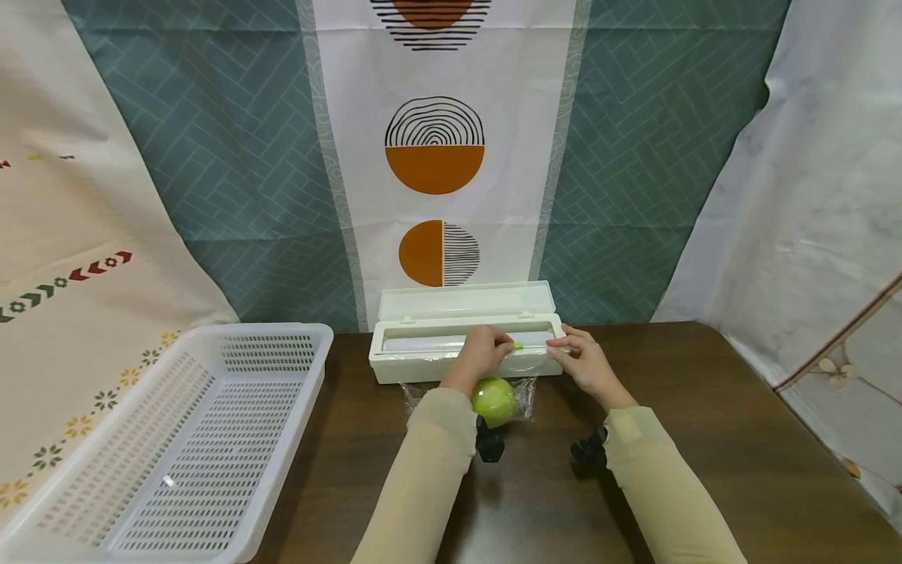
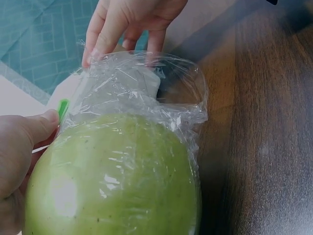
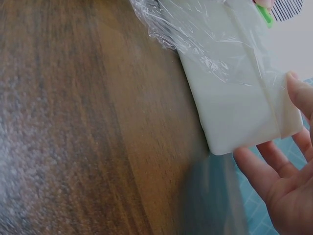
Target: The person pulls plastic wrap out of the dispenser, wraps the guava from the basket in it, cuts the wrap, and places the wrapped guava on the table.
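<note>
Left hand (image 1: 482,350) is seen at the dispenser's front rail, fingers curled, thumb set against the small green slider (image 1: 518,345); whether the tab is actually pinched cannot be told. Right hand (image 1: 581,360) is held at the right end of the dispenser (image 1: 423,368), fingers fairly straight and resting against that end, nothing gripped. The dispenser's long axis is laid left-right along the far edge of the table (image 1: 705,439), so the slider's track runs from the left hand toward the right hand. The green apple (image 1: 493,401) is found just in front of the dispenser, directly below the left wrist, nearer that hand. Cling film (image 2: 142,88) is drawn from the slot over the apple: thin, crinkled, glossy. Dispenser: smooth cream plastic, lid raised. Apple: round, waxy. White perforated basket (image 1: 211,439) sits at the table's left edge.
</note>
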The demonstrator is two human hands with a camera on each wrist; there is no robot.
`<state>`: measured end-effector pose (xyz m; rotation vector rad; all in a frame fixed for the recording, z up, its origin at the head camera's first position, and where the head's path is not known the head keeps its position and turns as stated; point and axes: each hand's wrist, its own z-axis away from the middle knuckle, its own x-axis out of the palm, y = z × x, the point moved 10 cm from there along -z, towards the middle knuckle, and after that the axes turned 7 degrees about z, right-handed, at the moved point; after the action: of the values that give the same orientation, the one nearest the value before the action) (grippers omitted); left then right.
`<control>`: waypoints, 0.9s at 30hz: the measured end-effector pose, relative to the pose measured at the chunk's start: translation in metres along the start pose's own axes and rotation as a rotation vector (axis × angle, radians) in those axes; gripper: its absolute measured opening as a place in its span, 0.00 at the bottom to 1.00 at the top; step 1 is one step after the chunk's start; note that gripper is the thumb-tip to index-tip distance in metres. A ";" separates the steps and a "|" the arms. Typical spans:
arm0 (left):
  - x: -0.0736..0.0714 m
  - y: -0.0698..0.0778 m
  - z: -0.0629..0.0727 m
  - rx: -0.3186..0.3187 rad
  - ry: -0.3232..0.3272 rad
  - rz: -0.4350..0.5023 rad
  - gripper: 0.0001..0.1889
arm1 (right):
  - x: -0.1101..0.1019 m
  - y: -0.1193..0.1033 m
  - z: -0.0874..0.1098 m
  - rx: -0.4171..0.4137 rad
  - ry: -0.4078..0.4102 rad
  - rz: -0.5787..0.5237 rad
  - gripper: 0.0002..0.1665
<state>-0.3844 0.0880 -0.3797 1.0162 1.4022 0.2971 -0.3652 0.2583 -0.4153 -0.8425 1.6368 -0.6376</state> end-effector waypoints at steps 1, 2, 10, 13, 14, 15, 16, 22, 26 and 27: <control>0.000 0.000 0.000 0.001 0.000 0.003 0.10 | -0.001 0.000 0.000 0.000 0.003 0.000 0.21; 0.000 0.000 0.000 0.001 0.000 0.004 0.10 | -0.001 0.000 0.000 -0.003 0.003 0.000 0.21; -0.002 0.000 0.001 -0.011 -0.001 0.017 0.10 | 0.000 -0.001 -0.001 0.005 -0.006 -0.011 0.22; -0.001 -0.002 0.002 -0.022 -0.002 0.026 0.10 | -0.002 -0.006 0.002 0.008 -0.010 -0.019 0.22; -0.002 -0.003 0.002 -0.025 -0.001 0.031 0.10 | -0.002 -0.006 0.003 0.006 -0.010 -0.022 0.22; -0.002 -0.003 0.002 -0.024 0.001 0.034 0.10 | -0.002 -0.006 0.003 0.007 -0.011 -0.023 0.22; -0.002 -0.004 0.003 -0.027 0.002 0.038 0.10 | -0.002 -0.006 0.004 0.006 -0.010 -0.029 0.22; -0.001 -0.006 0.003 -0.037 -0.006 0.058 0.11 | -0.001 -0.001 0.000 0.008 -0.009 -0.026 0.22; -0.002 -0.004 0.005 -0.027 -0.015 0.104 0.12 | 0.000 -0.001 -0.001 0.015 -0.010 -0.044 0.20; -0.002 -0.004 0.006 -0.029 -0.018 0.116 0.13 | 0.000 -0.001 -0.001 0.016 -0.011 -0.048 0.20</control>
<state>-0.3812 0.0824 -0.3820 1.0759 1.3213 0.3914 -0.3656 0.2573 -0.4143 -0.8749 1.6040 -0.6776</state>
